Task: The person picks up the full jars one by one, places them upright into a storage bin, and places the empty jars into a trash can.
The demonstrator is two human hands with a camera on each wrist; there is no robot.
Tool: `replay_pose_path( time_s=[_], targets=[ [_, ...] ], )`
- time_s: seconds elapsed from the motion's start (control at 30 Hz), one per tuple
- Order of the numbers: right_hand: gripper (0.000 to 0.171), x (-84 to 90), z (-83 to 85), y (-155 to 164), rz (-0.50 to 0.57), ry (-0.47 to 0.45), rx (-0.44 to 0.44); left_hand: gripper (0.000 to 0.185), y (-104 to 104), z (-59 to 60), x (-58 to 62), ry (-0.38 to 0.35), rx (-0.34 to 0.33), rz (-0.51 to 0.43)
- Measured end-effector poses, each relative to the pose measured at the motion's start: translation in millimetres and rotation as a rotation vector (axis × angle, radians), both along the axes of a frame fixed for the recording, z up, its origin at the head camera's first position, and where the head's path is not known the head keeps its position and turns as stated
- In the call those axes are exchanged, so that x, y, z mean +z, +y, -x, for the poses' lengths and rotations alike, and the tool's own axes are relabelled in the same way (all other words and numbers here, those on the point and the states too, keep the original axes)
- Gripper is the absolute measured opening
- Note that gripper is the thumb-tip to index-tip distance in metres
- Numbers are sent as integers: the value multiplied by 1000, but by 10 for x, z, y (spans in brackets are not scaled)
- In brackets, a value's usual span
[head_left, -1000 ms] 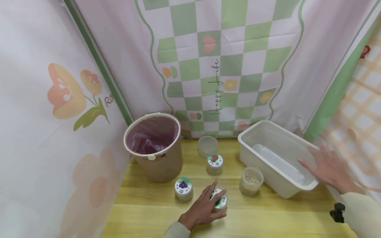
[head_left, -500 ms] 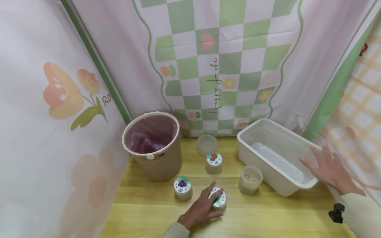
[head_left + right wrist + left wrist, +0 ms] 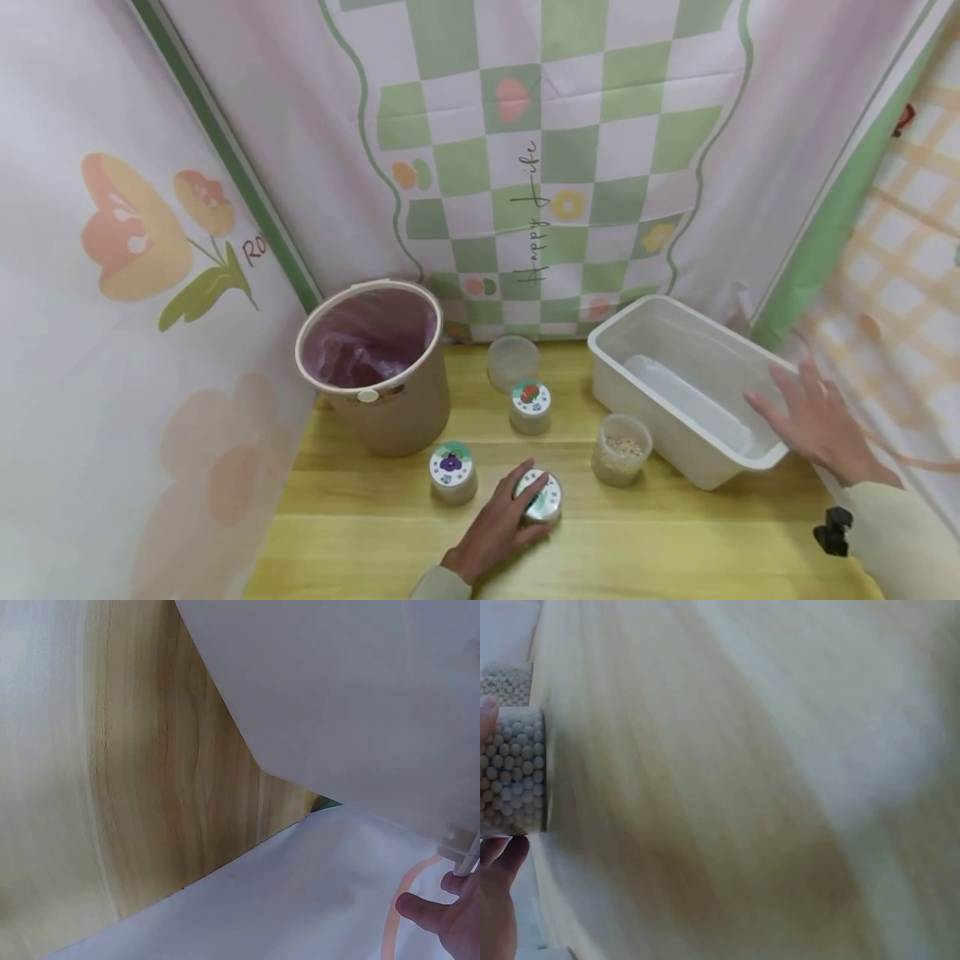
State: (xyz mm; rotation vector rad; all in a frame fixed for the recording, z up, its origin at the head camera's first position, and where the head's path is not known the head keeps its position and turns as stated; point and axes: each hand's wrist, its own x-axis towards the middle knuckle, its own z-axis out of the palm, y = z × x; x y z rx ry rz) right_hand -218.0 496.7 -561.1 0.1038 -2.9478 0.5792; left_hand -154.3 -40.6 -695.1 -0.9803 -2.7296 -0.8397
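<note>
Plastic jar of little beads stands upright on our tabletop, already gripped from above by our left hand, while our right hand rests flat-fingered on the white bin rim, well apart.

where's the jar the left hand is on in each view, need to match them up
Head: the jar stands on the wooden table, low and centre, its printed lid under the left hand.
Left wrist: the jar shows at the left edge, its clear wall full of small pale beads, fingers beside it.
Right wrist: not in it.
Shared landmark: the yellow wood grain of the table, seen in all three views.
</note>
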Motion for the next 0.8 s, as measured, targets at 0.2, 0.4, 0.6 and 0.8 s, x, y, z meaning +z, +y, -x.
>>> replay_pose_path(
  time_s=[0.2,0.4,0.6,0.8],
  targets=[
    [80,11,-38,12,1,-36,-21,88,25,25,78,86,9,-21],
    [80,50,-75,7,-4,-66,-27,90,132,189,405,166,-1,-59],
    [78,94,-85,-22,-12,-55,-26,89,318,480,837,263,-61,-38],
    [77,116,-68,-52,-16,-57,-23,84,553,757,1213,359,-113,-71]
  ],
)
